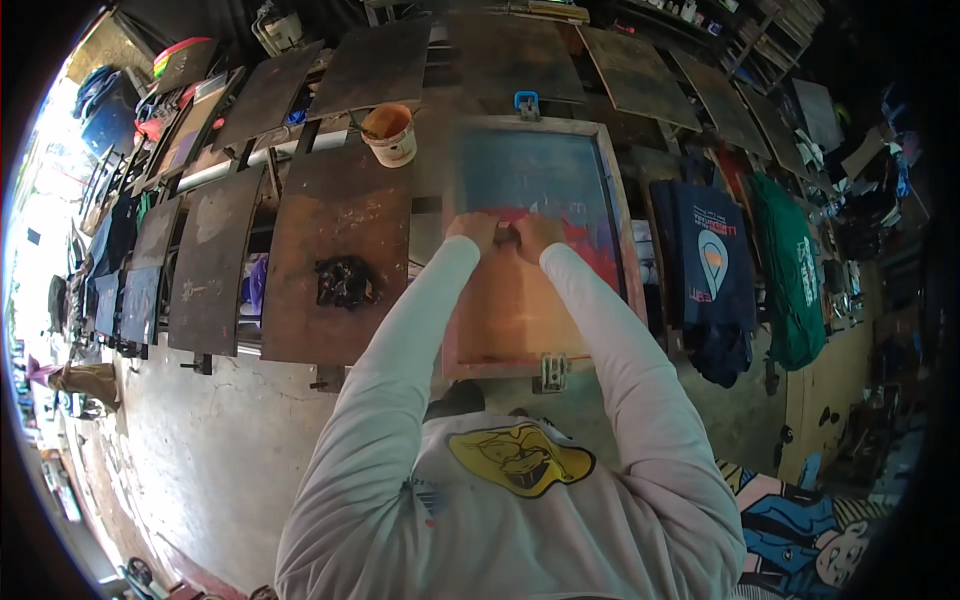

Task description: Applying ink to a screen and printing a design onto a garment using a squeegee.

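A wooden-framed printing screen [615,190] lies on the bench straight ahead, its far mesh bluish and its near part orange. Both arms, in pale long sleeves, reach over it. My left hand [474,230] and my right hand [538,236] are closed side by side on a squeegee [508,237], of which only a dark piece shows between them. Red ink lies on the mesh around and to the right of my hands. A blue clamp [526,104] sits at the far edge of the frame, and a metal clamp [552,373] at its near edge.
Brown boards [335,220] stand in rows on the bench. A stained bucket [390,136] and a crumpled black bundle [345,281] rest to the left. At right hang a navy printed bag [712,255] and green printed fabric [790,270]. Concrete floor [240,430] shows below.
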`<control>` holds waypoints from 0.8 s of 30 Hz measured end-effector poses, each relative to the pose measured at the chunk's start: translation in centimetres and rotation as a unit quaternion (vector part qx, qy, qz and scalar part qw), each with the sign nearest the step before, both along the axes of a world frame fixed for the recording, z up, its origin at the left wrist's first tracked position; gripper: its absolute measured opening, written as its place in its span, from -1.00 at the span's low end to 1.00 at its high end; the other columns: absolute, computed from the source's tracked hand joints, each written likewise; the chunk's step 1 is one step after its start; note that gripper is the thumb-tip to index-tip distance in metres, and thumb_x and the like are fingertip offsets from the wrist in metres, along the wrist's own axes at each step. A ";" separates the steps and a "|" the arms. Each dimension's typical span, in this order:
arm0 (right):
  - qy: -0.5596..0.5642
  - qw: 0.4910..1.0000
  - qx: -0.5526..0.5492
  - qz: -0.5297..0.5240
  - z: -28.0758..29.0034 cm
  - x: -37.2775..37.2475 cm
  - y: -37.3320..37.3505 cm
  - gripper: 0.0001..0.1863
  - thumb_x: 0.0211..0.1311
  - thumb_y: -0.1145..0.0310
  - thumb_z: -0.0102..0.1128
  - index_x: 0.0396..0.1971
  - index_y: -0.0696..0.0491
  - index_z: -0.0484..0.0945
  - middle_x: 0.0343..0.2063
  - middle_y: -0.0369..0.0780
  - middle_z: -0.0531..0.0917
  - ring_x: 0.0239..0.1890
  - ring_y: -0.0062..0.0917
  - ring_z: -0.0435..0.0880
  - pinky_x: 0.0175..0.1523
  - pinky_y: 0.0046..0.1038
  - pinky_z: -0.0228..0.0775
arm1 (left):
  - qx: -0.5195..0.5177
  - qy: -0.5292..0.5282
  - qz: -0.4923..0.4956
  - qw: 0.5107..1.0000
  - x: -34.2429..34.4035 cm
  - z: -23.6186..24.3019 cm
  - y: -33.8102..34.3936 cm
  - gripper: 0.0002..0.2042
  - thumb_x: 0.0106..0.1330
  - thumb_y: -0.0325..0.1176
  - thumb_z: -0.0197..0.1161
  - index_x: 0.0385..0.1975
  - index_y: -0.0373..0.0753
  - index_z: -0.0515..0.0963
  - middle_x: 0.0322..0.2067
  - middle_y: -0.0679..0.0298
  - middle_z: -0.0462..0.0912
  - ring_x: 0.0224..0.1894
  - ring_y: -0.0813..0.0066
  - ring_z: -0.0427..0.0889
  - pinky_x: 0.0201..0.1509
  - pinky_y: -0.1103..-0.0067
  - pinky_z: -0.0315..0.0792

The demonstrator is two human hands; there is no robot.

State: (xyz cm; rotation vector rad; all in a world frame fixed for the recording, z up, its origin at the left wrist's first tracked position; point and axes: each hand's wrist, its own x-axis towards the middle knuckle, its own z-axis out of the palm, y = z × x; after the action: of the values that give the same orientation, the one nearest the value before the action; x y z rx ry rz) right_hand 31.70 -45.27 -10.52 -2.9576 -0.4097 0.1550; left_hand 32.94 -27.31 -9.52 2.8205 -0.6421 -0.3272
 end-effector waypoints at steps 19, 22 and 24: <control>-0.072 0.994 0.069 0.032 0.0 -17.7 -0.1 -0.72 0.01 0.24 0.31 -0.23 -0.08 0.68 -0.33 -0.06 0.68 -0.26 -0.15 0.72 -0.11 -0.20 0.58 | -0.030 -0.088 0.050 0.994 -18.0 -0.6 -0.4 -0.72 0.14 -0.30 0.31 -0.15 -0.15 0.50 -0.21 0.12 0.63 -0.14 0.08 0.69 -0.12 0.25 0.61; -0.041 0.997 0.057 0.038 0.8 -18.7 0.0 -0.76 0.09 0.20 0.26 -0.25 -0.06 0.68 -0.29 -0.06 0.69 -0.23 -0.16 0.72 -0.07 -0.23 0.59 | -0.045 -0.113 0.068 0.990 -19.3 -1.2 -0.4 -0.74 0.13 -0.30 0.30 -0.18 -0.14 0.51 -0.22 0.13 0.65 -0.14 0.10 0.70 -0.13 0.26 0.61; -0.020 0.998 0.046 0.043 1.0 -18.9 0.3 -0.76 0.11 0.18 0.23 -0.26 -0.06 0.69 -0.31 -0.05 0.69 -0.22 -0.15 0.72 -0.06 -0.23 0.58 | -0.042 -0.100 0.086 0.990 -19.9 -1.2 -0.2 -0.74 0.14 -0.26 0.28 -0.19 -0.14 0.53 -0.22 0.14 0.68 -0.13 0.11 0.70 -0.13 0.26 0.61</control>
State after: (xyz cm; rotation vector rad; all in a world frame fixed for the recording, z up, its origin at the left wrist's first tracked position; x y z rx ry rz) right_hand 12.76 -44.96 -9.50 -2.8582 -0.5362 0.0840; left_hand 13.06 -27.46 -10.69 2.8231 -0.4354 0.0146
